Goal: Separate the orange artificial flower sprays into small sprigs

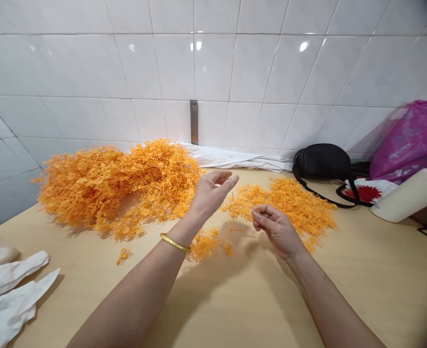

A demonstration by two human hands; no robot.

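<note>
My right hand (pixel 277 229) is closed in a pinch on the stem of a small orange artificial flower sprig (pixel 240 205), held above the table. To its left, my left hand (pixel 213 193) hovers with thumb and fingers apart and nothing visible in it; a gold bangle (pixel 175 243) circles that wrist. A large tangled heap of orange plastic flower sprigs (pixel 86 186) lies left of my left hand. Behind and beside my right hand spreads a lower pile of loose orange pieces (pixel 296 205). Several small bits (pixel 204 244) lie on the table below my hands.
A light wood table (pixel 217 309) stands against a white tiled wall. White cloth pieces (pixel 14 290) lie at the left front. At the right are a black bag (pixel 322 162) with a strap, a magenta plastic bag (pixel 412 140) and a cream cylinder (pixel 412 195).
</note>
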